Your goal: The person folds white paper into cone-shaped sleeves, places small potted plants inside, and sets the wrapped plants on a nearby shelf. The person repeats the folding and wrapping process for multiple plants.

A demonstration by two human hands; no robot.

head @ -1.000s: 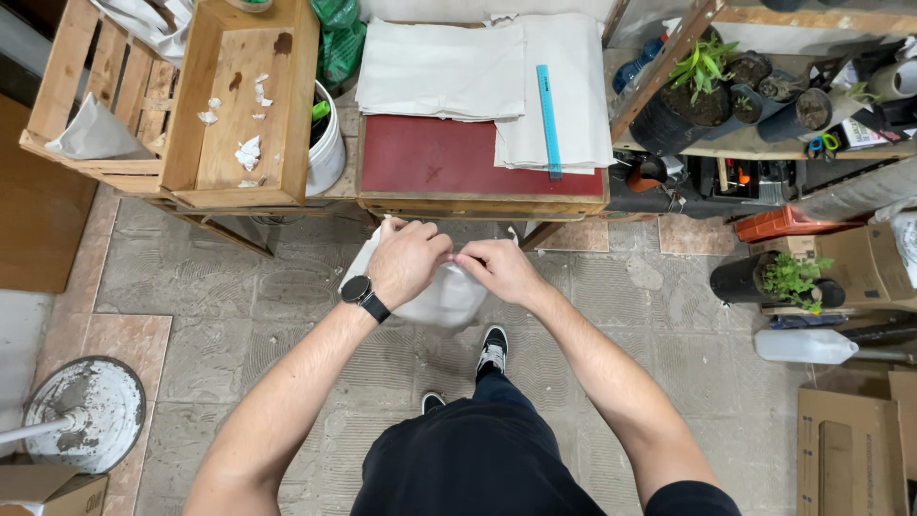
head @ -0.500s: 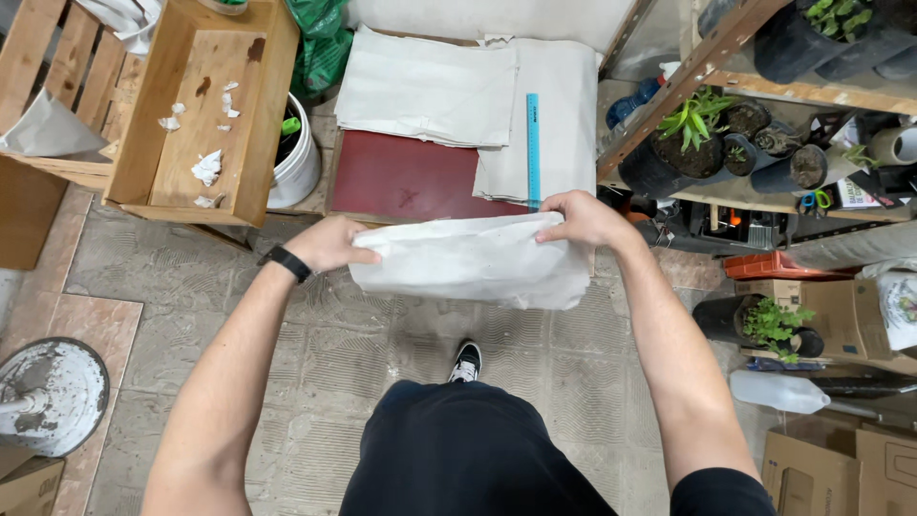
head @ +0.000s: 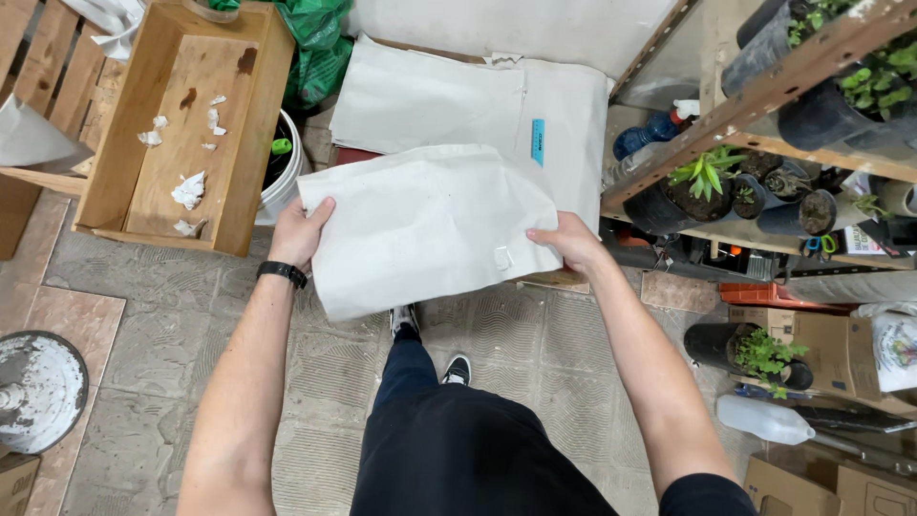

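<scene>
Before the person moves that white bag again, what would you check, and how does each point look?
1. Left hand grips the white bag at its edge: ok.
2. Right hand grips the opposite edge: ok.
3. Bag spread out between the hands: ok, though creased.
4. Stack of white bags beyond it lies flat: ok.
5. Bag empty inside: cannot tell.
6. Wooden crate stands apart from the bag: ok.

Both hands, left [head: 304,232] and right [head: 571,241], extended forward, fingers gripping.

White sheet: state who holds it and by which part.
Both hands hold the white sheet: the left hand grips its left edge, the right hand its right edge.
</scene>
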